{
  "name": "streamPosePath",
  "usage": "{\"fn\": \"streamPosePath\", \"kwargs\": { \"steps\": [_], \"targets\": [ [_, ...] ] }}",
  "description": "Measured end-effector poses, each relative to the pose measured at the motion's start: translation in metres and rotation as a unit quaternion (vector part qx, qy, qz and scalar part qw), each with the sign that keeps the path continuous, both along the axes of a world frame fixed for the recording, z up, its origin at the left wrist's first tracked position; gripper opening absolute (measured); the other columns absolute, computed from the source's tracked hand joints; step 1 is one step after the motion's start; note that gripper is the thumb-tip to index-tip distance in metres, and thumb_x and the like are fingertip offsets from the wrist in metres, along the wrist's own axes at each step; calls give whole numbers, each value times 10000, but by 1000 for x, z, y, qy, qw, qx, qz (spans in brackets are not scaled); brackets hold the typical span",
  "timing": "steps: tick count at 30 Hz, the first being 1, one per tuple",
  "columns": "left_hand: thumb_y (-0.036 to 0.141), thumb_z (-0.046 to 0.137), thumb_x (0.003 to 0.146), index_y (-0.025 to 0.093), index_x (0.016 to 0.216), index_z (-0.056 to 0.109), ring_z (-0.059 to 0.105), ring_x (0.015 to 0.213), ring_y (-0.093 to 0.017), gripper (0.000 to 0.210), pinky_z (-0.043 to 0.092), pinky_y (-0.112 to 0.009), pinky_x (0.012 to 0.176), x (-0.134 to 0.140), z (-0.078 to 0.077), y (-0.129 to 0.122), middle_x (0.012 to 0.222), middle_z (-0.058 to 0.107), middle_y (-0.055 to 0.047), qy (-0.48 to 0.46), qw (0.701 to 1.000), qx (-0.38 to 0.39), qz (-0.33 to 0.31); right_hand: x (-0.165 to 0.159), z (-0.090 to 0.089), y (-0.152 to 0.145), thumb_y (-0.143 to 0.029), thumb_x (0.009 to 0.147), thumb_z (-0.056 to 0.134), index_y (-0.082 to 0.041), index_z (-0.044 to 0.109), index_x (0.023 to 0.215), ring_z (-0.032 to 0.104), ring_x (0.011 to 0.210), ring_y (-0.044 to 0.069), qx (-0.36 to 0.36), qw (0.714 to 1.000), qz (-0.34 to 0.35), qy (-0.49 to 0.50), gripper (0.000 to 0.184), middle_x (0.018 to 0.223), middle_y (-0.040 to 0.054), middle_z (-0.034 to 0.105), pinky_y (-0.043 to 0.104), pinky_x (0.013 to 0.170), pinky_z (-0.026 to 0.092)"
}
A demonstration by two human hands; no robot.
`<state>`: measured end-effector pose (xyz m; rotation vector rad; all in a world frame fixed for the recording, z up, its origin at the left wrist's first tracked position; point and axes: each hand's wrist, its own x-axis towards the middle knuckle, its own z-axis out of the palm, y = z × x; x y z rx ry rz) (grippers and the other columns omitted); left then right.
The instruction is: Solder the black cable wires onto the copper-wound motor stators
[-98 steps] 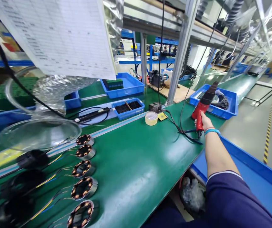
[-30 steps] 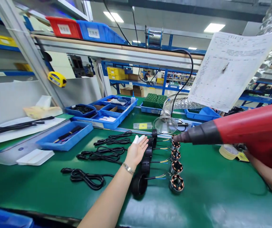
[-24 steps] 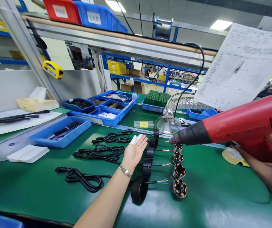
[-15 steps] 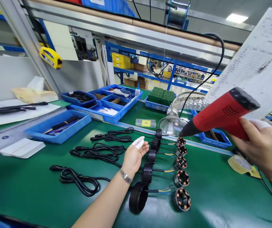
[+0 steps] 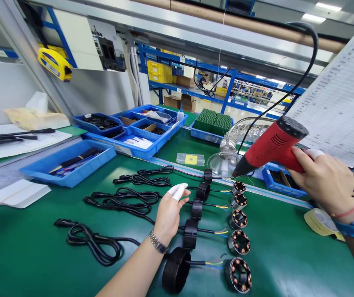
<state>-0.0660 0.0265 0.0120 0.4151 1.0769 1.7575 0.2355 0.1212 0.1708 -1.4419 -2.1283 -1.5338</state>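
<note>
My right hand point(image 5: 327, 181) is wrapped round the handle of a red heat gun point(image 5: 268, 144). Its black nozzle points down-left, just above the farthest copper-wound motor stator point(image 5: 239, 187). Several such stators run in a column toward me, the nearest stator point(image 5: 240, 275) at the front. Left of them is a column of black plastic rings point(image 5: 177, 270), each with a cable whose coloured wire ends point(image 5: 214, 263) point at the stators. My left hand point(image 5: 169, 210), white covers on two fingertips, hovers beside the middle rings, fingers loosely bent and apart, with nothing visible in it.
Coiled black cables point(image 5: 94, 243) lie at left. Blue trays point(image 5: 71, 165) with tools and parts stand behind, near a green-filled tray point(image 5: 212, 123). A clear funnel-shaped hood point(image 5: 223, 164) stands beyond the stators. Yellowish tape point(image 5: 320, 222) lies at right, below a hanging paper sheet point(image 5: 340, 95).
The heat gun and my right hand have moved left in view, the nozzle staying near the far stator. My left hand has shifted slightly left and down, its palm turned less upward.
</note>
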Motion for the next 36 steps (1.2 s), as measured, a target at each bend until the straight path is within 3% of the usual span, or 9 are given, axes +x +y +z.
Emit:
{"fn": "streamPosePath", "kwargs": {
  "steps": [13, 36],
  "targets": [
    [333, 701, 641, 148, 846, 643, 538, 818, -152, 282, 438, -279, 720, 0, -5, 0, 818, 589, -37, 10, 1000, -11, -6, 2, 1, 6, -530, 819, 379, -255, 460, 1150, 377, 550, 159, 7, 1000, -8, -7, 438, 808, 18, 575, 262, 503, 135],
    [307, 690, 646, 144, 862, 637, 539, 821, -160, 276, 427, -295, 728, -3, -9, 5, 835, 591, -47, 16, 1000, -6, -10, 0, 0, 6, -493, 836, 369, -243, 444, 1153, 452, 589, 180, -8, 999, -36, -12, 411, 832, 35, 581, 270, 511, 128]
  ]
}}
